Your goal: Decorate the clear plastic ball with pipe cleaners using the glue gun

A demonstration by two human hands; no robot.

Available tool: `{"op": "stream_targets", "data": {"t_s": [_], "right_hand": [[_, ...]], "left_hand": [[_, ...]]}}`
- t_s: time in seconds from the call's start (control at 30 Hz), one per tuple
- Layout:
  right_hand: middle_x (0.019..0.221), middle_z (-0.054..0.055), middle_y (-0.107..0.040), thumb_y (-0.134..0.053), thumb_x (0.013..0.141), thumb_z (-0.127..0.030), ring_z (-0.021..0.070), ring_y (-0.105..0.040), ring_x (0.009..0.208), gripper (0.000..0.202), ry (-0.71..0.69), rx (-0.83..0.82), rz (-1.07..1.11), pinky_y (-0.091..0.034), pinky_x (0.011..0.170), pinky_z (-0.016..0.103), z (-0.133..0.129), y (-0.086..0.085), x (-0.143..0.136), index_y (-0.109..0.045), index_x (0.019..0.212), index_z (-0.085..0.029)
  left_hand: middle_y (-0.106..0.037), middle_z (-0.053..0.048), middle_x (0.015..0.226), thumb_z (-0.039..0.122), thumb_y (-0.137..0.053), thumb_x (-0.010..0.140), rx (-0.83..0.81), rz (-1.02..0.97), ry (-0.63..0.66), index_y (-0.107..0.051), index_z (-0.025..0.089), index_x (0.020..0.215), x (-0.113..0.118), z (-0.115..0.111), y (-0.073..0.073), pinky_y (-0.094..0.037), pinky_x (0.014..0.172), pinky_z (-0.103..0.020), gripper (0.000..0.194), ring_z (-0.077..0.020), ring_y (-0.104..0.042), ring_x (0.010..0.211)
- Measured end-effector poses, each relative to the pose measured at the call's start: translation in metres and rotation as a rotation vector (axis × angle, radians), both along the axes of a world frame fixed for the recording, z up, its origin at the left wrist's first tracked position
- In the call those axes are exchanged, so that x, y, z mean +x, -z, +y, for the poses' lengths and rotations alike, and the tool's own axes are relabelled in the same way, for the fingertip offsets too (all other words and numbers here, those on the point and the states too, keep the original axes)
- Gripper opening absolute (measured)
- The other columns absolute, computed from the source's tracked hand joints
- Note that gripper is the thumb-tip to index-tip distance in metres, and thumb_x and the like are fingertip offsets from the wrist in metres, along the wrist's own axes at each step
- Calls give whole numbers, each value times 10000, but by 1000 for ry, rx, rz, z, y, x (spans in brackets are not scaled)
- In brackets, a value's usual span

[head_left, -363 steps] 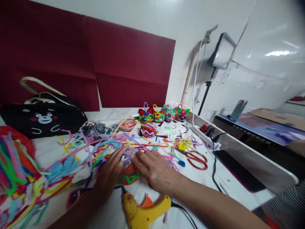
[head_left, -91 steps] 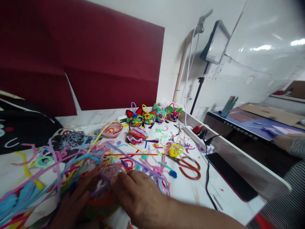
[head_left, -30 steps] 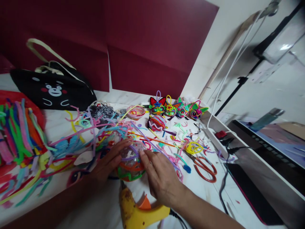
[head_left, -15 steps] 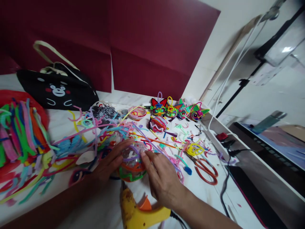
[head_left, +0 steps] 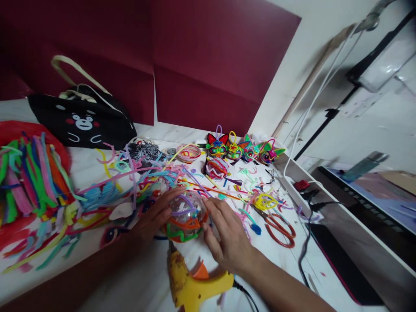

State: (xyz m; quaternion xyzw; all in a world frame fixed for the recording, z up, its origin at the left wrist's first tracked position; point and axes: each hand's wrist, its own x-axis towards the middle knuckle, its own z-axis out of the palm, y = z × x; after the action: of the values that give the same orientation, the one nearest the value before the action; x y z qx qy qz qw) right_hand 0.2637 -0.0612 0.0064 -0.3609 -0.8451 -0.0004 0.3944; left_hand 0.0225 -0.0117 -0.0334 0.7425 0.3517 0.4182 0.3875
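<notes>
A clear plastic ball [head_left: 187, 213] sits low between my hands, with purple, orange and green pipe cleaners running over its surface. The fingers of my left hand [head_left: 156, 219] lie curved along its left side, holding it. My right hand [head_left: 227, 232] is at the ball's right edge, fingers stretched and thumb apart, the fingertips touching or very close to it. Just in front of the ball lies a yellow glue gun [head_left: 199, 291] with an orange trigger, its nozzle towards the ball. The ball's underside is hidden.
Orange-handled scissors [head_left: 281, 230] lie to the right. Loose pipe cleaners [head_left: 107, 195] cover the left and middle. Several finished cat-eared ornaments [head_left: 217, 148] and a striped ball [head_left: 217, 168] stand behind. A black bag [head_left: 84, 123] is at back left, a keyboard [head_left: 344, 264] at right.
My right hand has drawn back from the top of the ball to its right edge, uncovering more of it. My left hand stays along the left side. The view has shifted slightly.
</notes>
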Motion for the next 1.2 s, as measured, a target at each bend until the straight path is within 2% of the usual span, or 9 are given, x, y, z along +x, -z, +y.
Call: {"op": "stream_targets", "data": {"t_s": [0.17, 0.3, 0.43, 0.6, 0.73, 0.93, 1.2], "right_hand": [[1329, 187, -535, -623, 911, -439, 320, -519, 1232, 721, 63, -88, 36, -496, 1001, 524, 3, 0, -3, -313, 1500, -163], [1344, 213, -530, -693, 838, -537, 335, -526, 1233, 864, 68, -285, 21, -486, 1011, 525, 6, 0, -11, -329, 1501, -118], [1323, 209, -547, -702, 820, -540, 334, -535, 1225, 861, 118, -434, 60, -476, 1013, 521, 5, -10, -20, -375, 1485, -102], [1294, 170, -585, -664, 839, -534, 312, -568, 1187, 709, 216, -613, 220, -482, 985, 490, 6, -22, -33, -485, 1403, -144], [1233, 150, -610, -690, 809, -497, 303, -589, 1124, 644, 261, -623, 327, -498, 938, 469, 9, -20, -40, -533, 1332, -155], [1180, 145, -617, -681, 798, -432, 286, -595, 1065, 571, 267, -622, 350, -509, 894, 454, 7, -17, -43, -556, 1269, -134], [1188, 167, -612, -685, 775, -449, 282, -610, 1025, 654, 304, -736, 427, -527, 824, 416, 5, -25, -47, -524, 1304, -99]], "left_hand": [[-403, -3, 1581, 432, -372, 1025, -4, 33, -3, -459, 291, 1463, 1, -2, -4, -206, 1251, -422, 468, -257, -333, 1472], [-396, -2, 1584, 439, -377, 1019, 40, 25, -7, -476, 286, 1448, 2, -3, -6, -226, 1245, -415, 466, -261, -328, 1474], [-388, -26, 1587, 435, -378, 1016, 48, 20, 0, -459, 265, 1460, 2, -1, -2, -222, 1245, -443, 483, -273, -322, 1475], [-416, -42, 1563, 431, -376, 1017, 58, 18, 12, -453, 255, 1459, 3, 0, -1, -191, 1252, -476, 482, -280, -305, 1477], [-419, -44, 1559, 426, -373, 1023, 79, 11, 9, -454, 258, 1454, 5, 0, 0, -197, 1253, -452, 470, -261, -321, 1470], [-406, -49, 1568, 423, -379, 1021, 103, 6, 9, -455, 237, 1455, 6, -1, 0, -191, 1255, -432, 478, -252, -313, 1476], [-440, -52, 1545, 461, -388, 1011, 104, 6, 6, -487, 234, 1434, 6, -2, -2, -223, 1247, -415, 491, -255, -340, 1463]]}}
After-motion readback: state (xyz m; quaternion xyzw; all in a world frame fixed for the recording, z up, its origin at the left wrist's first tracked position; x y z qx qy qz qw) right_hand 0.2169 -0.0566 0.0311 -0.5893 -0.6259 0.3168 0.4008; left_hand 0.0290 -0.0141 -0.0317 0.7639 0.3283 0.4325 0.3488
